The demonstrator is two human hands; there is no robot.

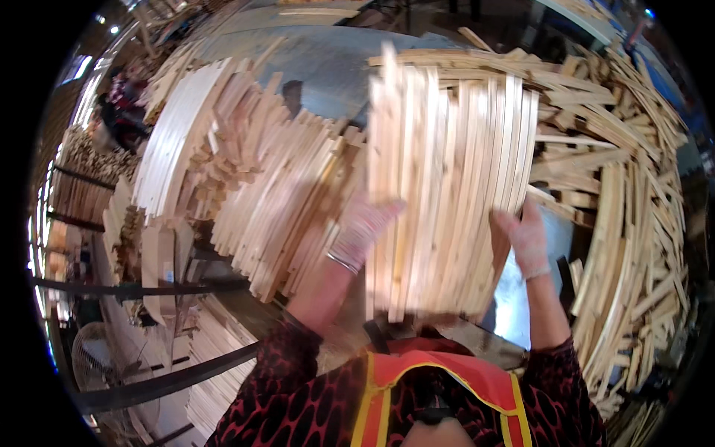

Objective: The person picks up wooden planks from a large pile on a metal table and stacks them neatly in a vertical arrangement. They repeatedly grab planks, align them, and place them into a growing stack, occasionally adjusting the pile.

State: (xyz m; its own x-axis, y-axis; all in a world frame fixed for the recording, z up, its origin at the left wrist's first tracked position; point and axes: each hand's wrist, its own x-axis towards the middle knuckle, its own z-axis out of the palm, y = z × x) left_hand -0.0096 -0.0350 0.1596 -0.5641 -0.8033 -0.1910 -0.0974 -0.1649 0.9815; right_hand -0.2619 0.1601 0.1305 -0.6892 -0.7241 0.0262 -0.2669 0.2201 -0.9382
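Bundle of strips: a row of pale wooden strips [450,179] is spanning the space between both hands, before the chest, its ends uneven.
Left hand: the gloved left hand [365,229] is gripping the left edge.
Right hand: the gloved right hand [526,242] is clasping the right edge, thumb nearest the body.
Why both sides: the hands seem to be squeezing inward, probably because no visible tie is binding the strips.
Left stack: more strips [279,201] are lying side by side; whether they are touching the bundle, I cannot tell.
Right pile: jumbled sticks [622,216] are crowding that side, likely limiting sideways room.
Shiny surface: a metal sheet [514,309] is showing below the right hand.
Lower left: dark bars [175,380] are crossing near a fan [95,349].
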